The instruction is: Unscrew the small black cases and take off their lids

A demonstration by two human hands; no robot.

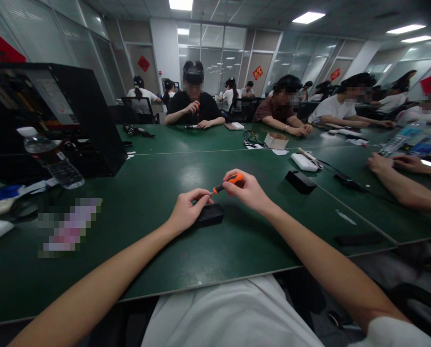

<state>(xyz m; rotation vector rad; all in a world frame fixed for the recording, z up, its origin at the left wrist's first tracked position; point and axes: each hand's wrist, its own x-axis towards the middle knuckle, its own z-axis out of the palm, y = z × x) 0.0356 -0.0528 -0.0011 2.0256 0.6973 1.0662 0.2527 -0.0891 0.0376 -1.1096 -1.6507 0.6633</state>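
In my right hand (249, 190) is an orange and black screwdriver (233, 179), held by its handle and tilted, its tip pointing down to the left. My left hand (188, 208) has thumb and fingers pinched together at the screwdriver's tip. Whatever those fingertips grip is too small to make out. Just under them, a black rectangular box (212, 217) lies on the green table (157, 178), partly covered by my left hand. A second black box (301, 182) sits to the right, apart from both hands.
An open computer case (88, 111) and a water bottle (51, 156) stand at left, near a blurred pink item (73, 226). To the right lie a white device (304, 162), a small carton (276, 140) and cables. Several people sit around; a neighbour's arm (403, 185) rests at far right.
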